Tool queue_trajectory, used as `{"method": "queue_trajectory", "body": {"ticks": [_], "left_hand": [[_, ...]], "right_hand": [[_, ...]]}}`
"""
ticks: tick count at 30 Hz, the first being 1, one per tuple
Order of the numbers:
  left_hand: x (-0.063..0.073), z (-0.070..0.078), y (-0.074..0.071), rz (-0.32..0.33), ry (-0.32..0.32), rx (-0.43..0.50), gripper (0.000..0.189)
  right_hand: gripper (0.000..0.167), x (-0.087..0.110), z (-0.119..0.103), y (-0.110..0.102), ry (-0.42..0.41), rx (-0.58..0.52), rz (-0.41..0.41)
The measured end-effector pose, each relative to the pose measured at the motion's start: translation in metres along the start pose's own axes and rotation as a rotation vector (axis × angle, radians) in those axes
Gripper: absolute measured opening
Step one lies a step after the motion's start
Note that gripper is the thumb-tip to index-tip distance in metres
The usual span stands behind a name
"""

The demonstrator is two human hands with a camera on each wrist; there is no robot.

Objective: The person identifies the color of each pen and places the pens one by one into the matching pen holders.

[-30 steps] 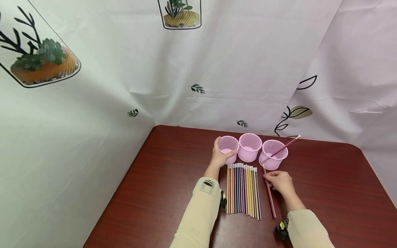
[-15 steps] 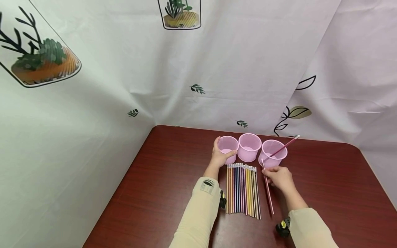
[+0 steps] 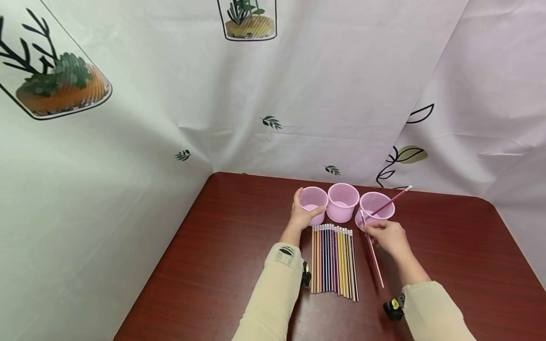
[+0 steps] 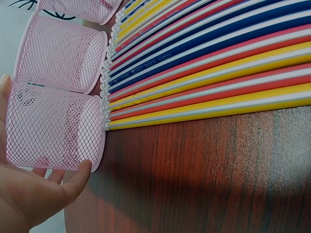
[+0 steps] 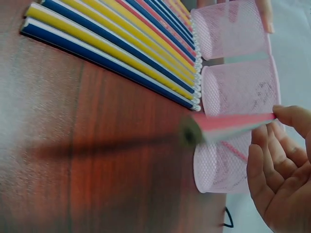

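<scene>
My left hand (image 3: 302, 216) holds the leftmost pink mesh pencil cup (image 3: 313, 196), thumb on the near side and fingers round the far side. The left wrist view shows its fingertips against the mesh wall (image 4: 53, 128). Between thumb and fingers my right hand (image 3: 387, 237) pinches a red-and-white striped pencil (image 3: 375, 260). Its eraser end overlaps the near rim of the rightmost cup (image 3: 370, 201), while the blunt end hangs over the table, above its shadow. Another red pencil (image 3: 391, 201) leans inside that cup, eraser up. The middle cup (image 3: 342, 201) stands between.
Several striped pencils (image 3: 332, 260) in yellow, red, blue and other colours lie side by side in front of the cups, erasers toward them. The dark red wooden table (image 3: 239, 255) ends at a patterned cloth (image 3: 298, 94) behind the cups.
My right hand has lifted the pencil off the table and moved it away from me, up to the rightmost cup's rim. The left hand keeps its hold on the leftmost cup.
</scene>
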State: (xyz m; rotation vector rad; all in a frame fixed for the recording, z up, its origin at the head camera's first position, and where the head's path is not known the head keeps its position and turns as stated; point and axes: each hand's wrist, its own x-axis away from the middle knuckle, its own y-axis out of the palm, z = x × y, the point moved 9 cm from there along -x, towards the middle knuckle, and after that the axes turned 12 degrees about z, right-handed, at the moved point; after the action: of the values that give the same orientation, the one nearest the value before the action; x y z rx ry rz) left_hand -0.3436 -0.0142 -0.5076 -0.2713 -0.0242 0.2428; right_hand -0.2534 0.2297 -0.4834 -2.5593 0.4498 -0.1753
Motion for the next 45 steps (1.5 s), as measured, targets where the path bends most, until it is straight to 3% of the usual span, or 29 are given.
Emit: {"method": "queue_trajectory", "body": {"ticks": [27, 45], "left_hand": [[0.002, 0.001, -0.001, -0.007, 0.002, -0.009, 0.094], [0.003, 0.003, -0.002, -0.001, 0.015, -0.001, 0.093]], "right_hand": [[0.045, -0.019, -0.029, -0.035, -0.036, -0.018, 0.013], [0.045, -0.029, -0.063, -0.06, -0.104, -0.062, 0.024]]}}
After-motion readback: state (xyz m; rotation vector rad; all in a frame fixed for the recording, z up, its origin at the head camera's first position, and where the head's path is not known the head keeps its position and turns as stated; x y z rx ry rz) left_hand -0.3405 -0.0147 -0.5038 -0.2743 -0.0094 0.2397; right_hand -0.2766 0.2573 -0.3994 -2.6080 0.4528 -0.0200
